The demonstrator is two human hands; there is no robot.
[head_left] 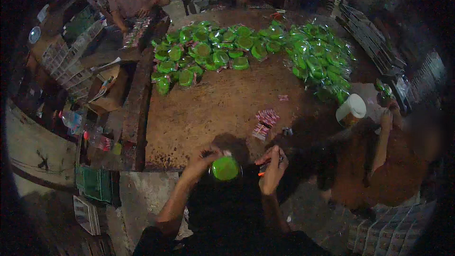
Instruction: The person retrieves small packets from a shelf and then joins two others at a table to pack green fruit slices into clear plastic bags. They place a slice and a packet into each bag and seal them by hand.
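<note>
A round bright green item in clear plastic wrap [224,168] hangs from my left hand [199,163], whose fingers are closed on its top edge at the table's near side. A small pale piece shows at the pinched top. My right hand [273,170], a little to the right, is closed around a small dark tool with orange ends [260,174]; its kind is too dark to tell. Just beyond my hands, small pink-and-white printed cards [266,117] lie in a loose pile on the wooden table [204,114].
Many green wrapped packs [201,50] cover the table's far side, heaped higher at the right [317,57]. A white tub [353,108] stands at the right edge beside a seated person [384,161]. Another person [137,0] works at the far left. A green crate [97,183] sits low left.
</note>
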